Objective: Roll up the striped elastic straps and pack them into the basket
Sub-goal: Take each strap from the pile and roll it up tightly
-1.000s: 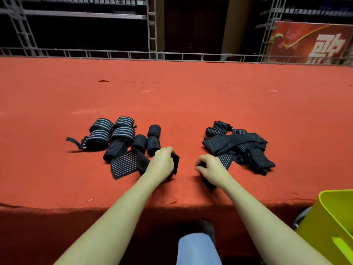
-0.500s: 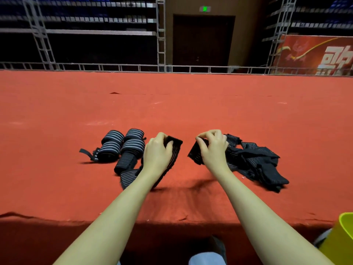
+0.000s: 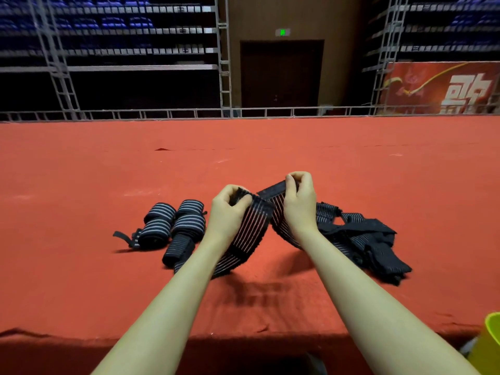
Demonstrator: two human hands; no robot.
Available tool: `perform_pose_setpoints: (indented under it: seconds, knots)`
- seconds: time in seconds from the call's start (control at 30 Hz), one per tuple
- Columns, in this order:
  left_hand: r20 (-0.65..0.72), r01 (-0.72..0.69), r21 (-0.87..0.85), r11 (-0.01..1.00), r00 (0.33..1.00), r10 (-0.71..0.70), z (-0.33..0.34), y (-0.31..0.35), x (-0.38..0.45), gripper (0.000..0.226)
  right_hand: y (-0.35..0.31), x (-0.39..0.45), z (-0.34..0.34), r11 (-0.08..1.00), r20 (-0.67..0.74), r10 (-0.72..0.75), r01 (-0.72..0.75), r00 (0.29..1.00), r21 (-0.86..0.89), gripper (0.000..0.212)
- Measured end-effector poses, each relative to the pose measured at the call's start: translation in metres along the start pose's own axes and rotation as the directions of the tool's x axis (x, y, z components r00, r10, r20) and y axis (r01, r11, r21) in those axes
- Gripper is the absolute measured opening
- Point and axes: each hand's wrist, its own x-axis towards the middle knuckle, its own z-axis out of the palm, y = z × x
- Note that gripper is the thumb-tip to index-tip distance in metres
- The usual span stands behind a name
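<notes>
From the head view, we held one striped elastic strap [image 3: 257, 226] up off the red tabletop [image 3: 81, 185], between our two hands. Our left hand [image 3: 228, 212] had its fingers curled round the strap's near-left end, where a small bunched start of a roll seemed to sit, though the fingers hid most of it. Our right hand [image 3: 299, 201] pinched the other part of the strap between thumb and fingertips, a little higher and farther from us. The strap's long axis ran from left hand to right hand, rising slightly toward the right, and its slack sagged below both hands in two drooping loops, the lower edge near the tabletop.

We judged that the coming move turned on that line: the left hand would have to wind along it toward the right hand, which kept the tension.

The finished rolls [image 3: 173, 228] lay just left of the left hand, mostly pointing away from us. The unrolled pile [image 3: 365, 239] lay right of the right hand. The yellow-green basket [image 3: 487, 345] showed only as a corner at lower right, nearer the right arm and below the tabletop's edge.
</notes>
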Motion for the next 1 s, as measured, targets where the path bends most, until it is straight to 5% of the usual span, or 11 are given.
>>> perform_pose_setpoints:
  seconds: [0.1, 0.33, 0.43, 0.57, 1.0]
  knots:
    - [0.072, -0.036, 0.01, 0.999, 0.997, 0.035, 0.006, 0.001, -0.002, 0.015, -0.008, 0.006, 0.0, 0.994, 0.005, -0.011, 0.01, 1.0, 0.112, 0.006]
    - [-0.08, -0.038, -0.02, 0.999, 0.996, 0.036, 0.007, 0.009, 0.013, 0.01, -0.012, 0.008, 0.002, 0.926, 0.197, 0.082, -0.148, 0.977, 0.346, 0.006]
    - [-0.061, -0.078, 0.075, 0.994, 0.995, 0.083, 0.001, 0.014, 0.021, 0.009, -0.013, 0.012, -0.001, 0.929, 0.274, 0.072, -0.164, 0.959, 0.333, 0.002]
    - [-0.139, -0.115, 0.154, 0.981, 0.981, 0.137, -0.003, 0.019, 0.027, 0.007, -0.019, 0.023, 0.001, 0.963, 0.165, 0.055, -0.096, 0.985, 0.253, 0.017]
    - [-0.127, -0.133, -0.297, 0.946, 0.987, 0.098, -0.005, 0.058, 0.033, 0.014, -0.052, 0.032, 0.009, 0.858, 0.146, 0.102, -0.162, 0.984, 0.488, 0.017]
